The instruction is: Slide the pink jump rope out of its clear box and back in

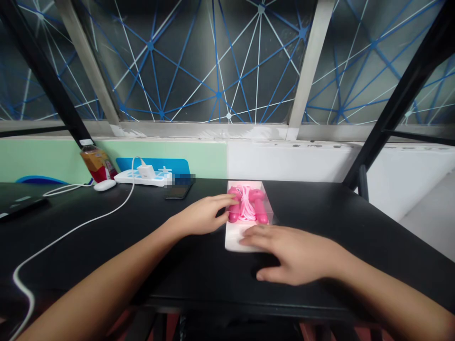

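Web-patterned blue and white netting shows through the window panes (220, 61) beyond a matte black desk (106, 267). On that desk, the left hand's (201, 215) fingers (227, 202) lie close together against the side of a clear plastic box (266, 215) with a white base (236, 242). Whether they grip the box or merely rest there, I cannot tell. The right hand's (293, 253) fingers (254, 232) lie nearly flat and slightly spread across the white base at the near end, not clamped.

Inside the box sit two chunky pink handles (261, 207) on either side of a looped pink-and-white cord (247, 203), together looking like a skipping rope. The box sits near the desk's middle and would probably weigh little. Its smooth, thin walls may slip or flex, so the stiffer base looks the safer place to hold. The handles look firm, the cord soft.

Farther left lie a dark phone (178, 191), a white power strip (140, 178) with a white charger (146, 170), a white mouse (104, 185), and a plastic bottle (94, 163) with a red-and-yellow label.
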